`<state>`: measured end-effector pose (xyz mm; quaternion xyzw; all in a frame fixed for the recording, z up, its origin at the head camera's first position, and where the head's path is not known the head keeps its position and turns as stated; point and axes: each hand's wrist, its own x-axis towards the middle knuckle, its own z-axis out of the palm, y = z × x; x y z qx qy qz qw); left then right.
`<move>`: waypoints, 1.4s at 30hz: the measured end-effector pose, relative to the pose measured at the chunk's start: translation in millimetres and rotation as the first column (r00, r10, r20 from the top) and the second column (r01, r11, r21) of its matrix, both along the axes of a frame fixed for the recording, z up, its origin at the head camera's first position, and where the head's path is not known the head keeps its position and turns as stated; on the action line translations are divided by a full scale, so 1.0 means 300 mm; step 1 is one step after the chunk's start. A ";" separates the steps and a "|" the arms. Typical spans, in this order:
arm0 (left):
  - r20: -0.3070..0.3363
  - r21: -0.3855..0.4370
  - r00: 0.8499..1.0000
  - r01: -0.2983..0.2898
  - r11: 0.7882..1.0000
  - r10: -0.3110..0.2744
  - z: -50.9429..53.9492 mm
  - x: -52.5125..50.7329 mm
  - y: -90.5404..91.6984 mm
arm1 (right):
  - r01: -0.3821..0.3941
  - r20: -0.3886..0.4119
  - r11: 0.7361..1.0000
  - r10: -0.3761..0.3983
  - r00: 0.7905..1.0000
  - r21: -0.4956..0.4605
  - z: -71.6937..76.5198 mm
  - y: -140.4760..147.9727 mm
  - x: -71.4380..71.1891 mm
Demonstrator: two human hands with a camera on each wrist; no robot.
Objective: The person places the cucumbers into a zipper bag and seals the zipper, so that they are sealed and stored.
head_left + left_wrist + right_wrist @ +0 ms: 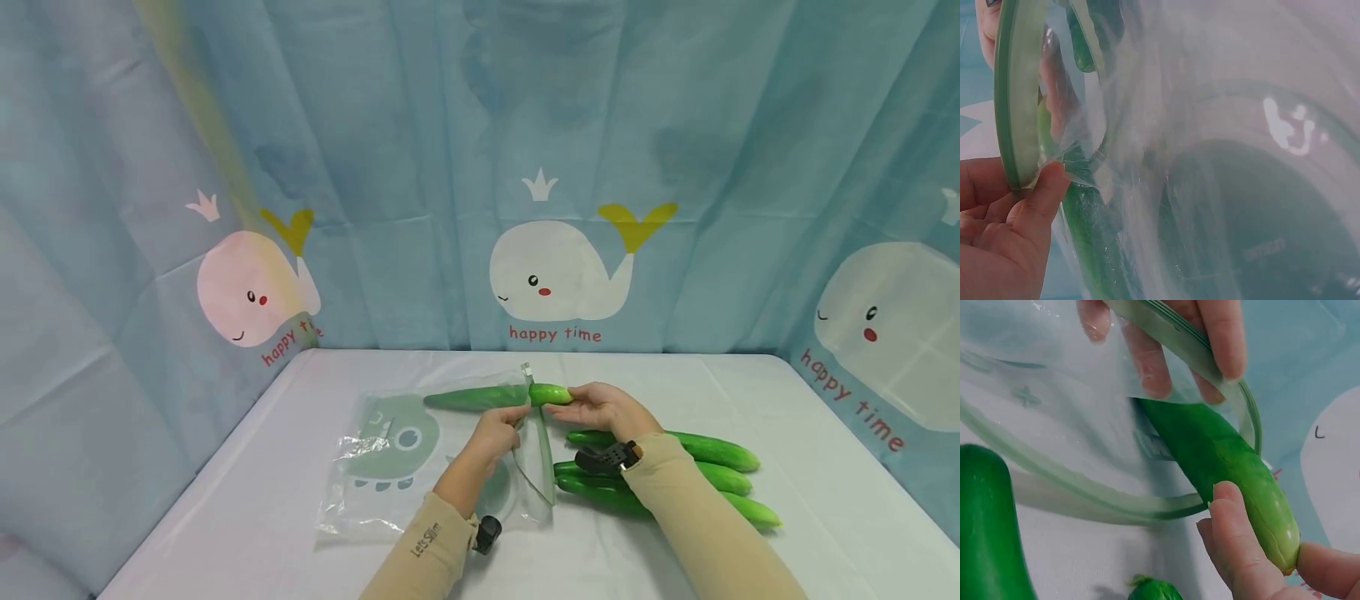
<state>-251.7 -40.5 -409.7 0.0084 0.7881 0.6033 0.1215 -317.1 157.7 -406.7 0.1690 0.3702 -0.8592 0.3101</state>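
A clear zip bag (341,504) with a green cartoon print lies on the white table, its green-edged mouth toward the right. My left hand (495,435) pinches the rim of that mouth between thumb and fingers, also seen closely in the left wrist view. One cucumber (551,395) reaches through the mouth, most of its length inside the bag and its pale end outside. My right hand (606,408) holds this pale end; in the right wrist view the fingers (1232,525) lie along its side and the thumb is at the tip.
Three more cucumbers (716,452) lie side by side on the table at the right, partly under the right forearm. Behind the white table (247,500) hangs a blue curtain (420,167) printed with whales.
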 end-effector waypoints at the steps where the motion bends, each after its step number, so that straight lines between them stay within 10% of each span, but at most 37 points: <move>1: 0.002 0.000 1.000 -0.002 1.000 0.002 0.000 0.000 0.000 | -0.005 -0.005 1.000 0.005 1.000 0.019 0.000 -0.003 -0.001; 13: 0.005 0.012 1.000 0.001 1.000 -0.001 0.003 0.002 0.002 | 0.025 0.064 0.996 -0.031 0.997 0.085 -0.001 -0.054 -0.005; 42: 0.002 0.029 1.000 0.008 1.000 -0.008 0.006 0.006 -0.002 | -0.037 -0.091 0.953 0.067 0.994 0.301 -0.007 -0.159 -0.049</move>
